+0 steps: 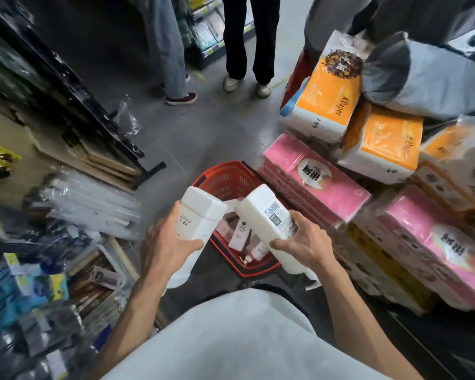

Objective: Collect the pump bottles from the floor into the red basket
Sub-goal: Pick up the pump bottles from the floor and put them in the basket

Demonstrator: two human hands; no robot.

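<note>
The red slotted plastic basket (225, 179) sat on the floor just ahead of and below both hands, in the gap between them, already holding a few small pale pump bottles (237, 234). Each of two tall white plastic bottles was held lengthwise, flat base pointing away over the basket and neck end back toward the person. The left bottle (200, 215) hung over the basket's left rim, the right bottle (263, 212) more over its middle. The left hand (165, 242) and right hand (305, 239) each had fingers wrapped round a bottle's body. Neither seemed clearly nearer; lowering forward looked enough.
</note>
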